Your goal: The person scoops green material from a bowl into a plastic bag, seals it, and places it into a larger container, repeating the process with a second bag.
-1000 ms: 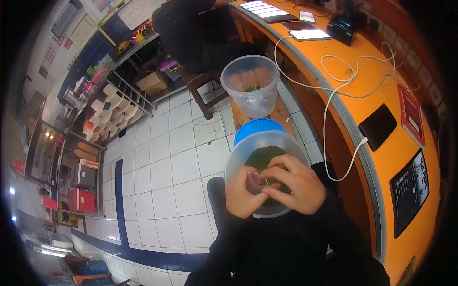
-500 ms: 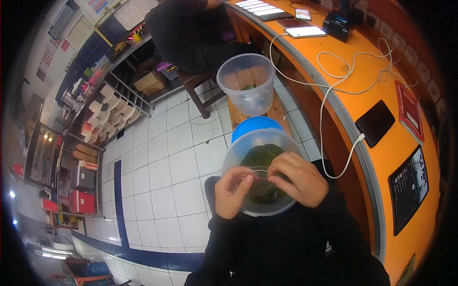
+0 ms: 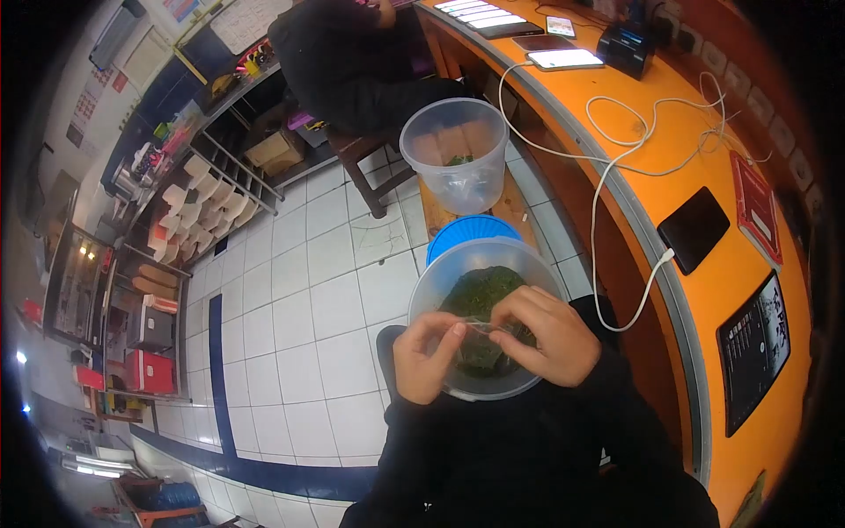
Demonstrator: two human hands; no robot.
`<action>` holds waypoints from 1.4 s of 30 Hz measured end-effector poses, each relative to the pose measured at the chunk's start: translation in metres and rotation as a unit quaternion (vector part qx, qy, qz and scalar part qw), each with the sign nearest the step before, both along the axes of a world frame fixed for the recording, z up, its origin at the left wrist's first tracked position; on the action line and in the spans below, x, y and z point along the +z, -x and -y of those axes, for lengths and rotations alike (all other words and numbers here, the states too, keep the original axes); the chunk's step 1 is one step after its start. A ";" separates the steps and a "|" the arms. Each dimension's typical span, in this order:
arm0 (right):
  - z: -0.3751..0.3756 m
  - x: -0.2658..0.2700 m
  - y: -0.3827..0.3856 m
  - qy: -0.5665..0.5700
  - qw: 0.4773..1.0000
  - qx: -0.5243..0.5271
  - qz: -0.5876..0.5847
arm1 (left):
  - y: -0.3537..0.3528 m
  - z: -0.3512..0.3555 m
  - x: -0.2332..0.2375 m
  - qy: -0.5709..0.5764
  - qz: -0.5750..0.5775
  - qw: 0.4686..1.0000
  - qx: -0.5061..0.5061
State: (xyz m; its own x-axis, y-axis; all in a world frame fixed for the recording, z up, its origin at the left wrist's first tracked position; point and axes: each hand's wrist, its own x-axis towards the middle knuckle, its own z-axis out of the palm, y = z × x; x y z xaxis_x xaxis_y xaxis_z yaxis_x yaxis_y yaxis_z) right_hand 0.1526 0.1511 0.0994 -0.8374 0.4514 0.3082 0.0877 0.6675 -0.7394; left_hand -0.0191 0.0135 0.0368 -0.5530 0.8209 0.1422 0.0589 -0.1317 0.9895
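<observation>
My left hand and my right hand are held close together over a translucent plastic bucket in my lap. Between their pinched fingertips is the edge of a small clear plastic bag. The bag's lower part is hard to make out against the bucket's contents. Dark green chopped leaves lie inside the bucket. Just beyond it a blue lid shows, partly covered by the bucket's rim.
A second translucent bucket with some green bits stands on a wooden bench. To my right runs an orange counter with phones, a tablet and white cables. Another person in dark clothes sits ahead.
The bag's edge, held in a loop before, is now drawn nearly flat between my fingertips. My right hand has shifted slightly left and down.
</observation>
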 end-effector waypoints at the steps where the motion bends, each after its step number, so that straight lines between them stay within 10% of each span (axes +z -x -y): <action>1: 0.002 0.000 0.002 0.000 1.000 -0.001 0.000 | -0.002 0.001 0.005 0.020 -0.043 0.999 0.003; 28: -0.012 -0.032 0.022 0.114 0.993 0.031 0.015 | 0.030 -0.012 0.015 0.055 -0.216 0.974 0.038; 37: -0.047 -0.036 0.010 0.005 0.999 0.000 0.044 | 0.105 -0.086 0.032 -0.044 -0.184 0.966 0.173; 42: -0.081 -0.053 -0.009 0.057 0.981 -0.185 -0.034 | 0.193 -0.201 0.048 -0.037 -0.139 0.976 0.161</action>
State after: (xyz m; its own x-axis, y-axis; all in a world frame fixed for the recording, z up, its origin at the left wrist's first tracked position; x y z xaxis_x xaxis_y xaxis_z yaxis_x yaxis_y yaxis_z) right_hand 0.1617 0.2321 0.0459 -0.5892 0.7551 0.2877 0.2553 0.5118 -0.8203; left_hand -0.2118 0.2146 0.0845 -0.7120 0.5931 0.3759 0.3742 -0.1325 0.9178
